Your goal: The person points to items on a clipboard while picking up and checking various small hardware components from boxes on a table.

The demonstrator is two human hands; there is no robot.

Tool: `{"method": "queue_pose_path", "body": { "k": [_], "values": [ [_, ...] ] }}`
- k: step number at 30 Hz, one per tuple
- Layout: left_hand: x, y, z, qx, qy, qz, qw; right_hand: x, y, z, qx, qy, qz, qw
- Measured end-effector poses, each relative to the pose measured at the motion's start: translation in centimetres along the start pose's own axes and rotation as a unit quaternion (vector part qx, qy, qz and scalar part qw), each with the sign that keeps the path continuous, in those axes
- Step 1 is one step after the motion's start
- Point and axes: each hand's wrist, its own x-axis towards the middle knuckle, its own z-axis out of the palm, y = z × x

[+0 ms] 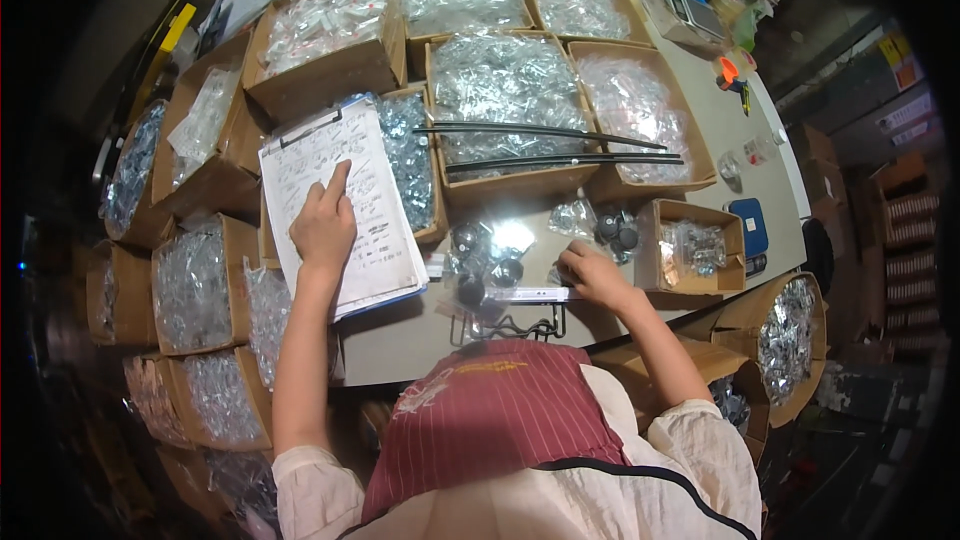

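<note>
Packing bench (700,130) ringed by cardboard boxes of bagged hardware. My left hand (322,225) holds nothing, index finger on the clipboard list (340,205). My right hand (595,275) pinches a clear bag (520,292) beside black knobs (480,265). Seems a list check; next needs matching parts.

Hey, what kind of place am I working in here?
Probably a parts-packing or order-picking bench: open brown cardboard boxes full of small clear plastic bags of metal hardware crowd the table, and your left hand points at a white paper list on a clipboard.
</note>
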Motion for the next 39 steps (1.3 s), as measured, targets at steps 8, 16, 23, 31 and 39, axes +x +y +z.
{"method": "queue_pose_path", "body": {
  "k": [8, 16, 23, 31, 39],
  "values": [
    [0.3, -0.1, 0.0, -0.001, 0.017, 0.019, 1.0, -2.7, -6.9, -5.3, -0.03, 0.357, -0.178, 0.917],
    [-0.1, -1.3, -0.2, -0.004, 0.017, 0.008, 1.0, -3.3, -8.8, -8.0, 0.261, 0.466, -0.124, 0.836],
    [0.0, -0.6, 0.6, 0.0, 0.023, 0.027, 0.999, -9.0, 1.7, -11.2, 0.002, 0.586, 0.061, 0.808],
    [-0.2, -0.4, 0.1, 0.012, 0.025, 0.055, 0.998, -10.0, 7.9, -5.2, 0.159, 0.406, 0.203, 0.877],
    [0.6, -0.4, 0.4, 0.063, -0.044, 0.092, 0.993, -4.8, 1.8, -7.2, 0.047, 0.348, 0.125, 0.928]
  ]
}}
